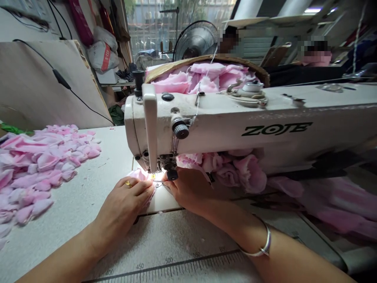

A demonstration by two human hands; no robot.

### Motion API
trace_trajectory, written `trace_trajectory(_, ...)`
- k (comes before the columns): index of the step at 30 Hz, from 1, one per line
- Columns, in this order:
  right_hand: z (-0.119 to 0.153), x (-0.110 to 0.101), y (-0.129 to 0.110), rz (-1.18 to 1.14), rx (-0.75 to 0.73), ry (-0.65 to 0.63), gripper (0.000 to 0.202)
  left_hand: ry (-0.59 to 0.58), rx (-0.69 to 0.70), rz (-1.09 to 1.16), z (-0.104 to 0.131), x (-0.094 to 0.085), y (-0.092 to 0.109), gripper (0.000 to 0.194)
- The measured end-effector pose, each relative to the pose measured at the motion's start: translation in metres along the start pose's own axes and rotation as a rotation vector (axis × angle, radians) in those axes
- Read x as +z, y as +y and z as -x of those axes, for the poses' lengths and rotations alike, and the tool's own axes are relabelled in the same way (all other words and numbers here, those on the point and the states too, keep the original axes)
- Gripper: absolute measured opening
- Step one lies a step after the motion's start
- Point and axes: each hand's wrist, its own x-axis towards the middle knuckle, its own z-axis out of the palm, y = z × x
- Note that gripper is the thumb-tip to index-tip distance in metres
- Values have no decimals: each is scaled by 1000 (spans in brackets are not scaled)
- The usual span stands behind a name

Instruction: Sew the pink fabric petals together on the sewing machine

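Note:
A white sewing machine (206,125) fills the middle, its needle area brightly lit. My left hand (122,200), with a gold ring, presses its fingers together on a small piece of pink fabric (149,199) at the left of the presser foot. My right hand (191,190) reaches in from the other side, fingers curled close to the foot; the machine's knob partly covers its fingertips, and what they hold is not clear. Behind that hand, under the machine arm, lies a bunch of pink fabric flowers (229,171).
Pink fabric petals (44,165) are heaped on the left of the white table (108,157). A round basket (262,72) of pink pieces stands behind the machine. More pink fabric (332,200) trails to the right. A ruler scale (171,267) marks the front edge. A fan (196,39) and two people are beyond.

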Motion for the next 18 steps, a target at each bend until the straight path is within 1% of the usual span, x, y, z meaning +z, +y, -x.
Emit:
trace_trajectory(3,0,3,4,4,10,14,19,-10,0,0,-1,-1,1,29)
trace_trajectory(7,0,6,6,6,-16,49,19,-15,1,12,-2,-3,2,28)
trace_trajectory(14,1,2,3,78,-37,3,21,-1,16,-16,-6,-7,5,28)
trace_trajectory(18,2,4,4,128,-84,51,19,-3,23,-61,-7,-9,5,31)
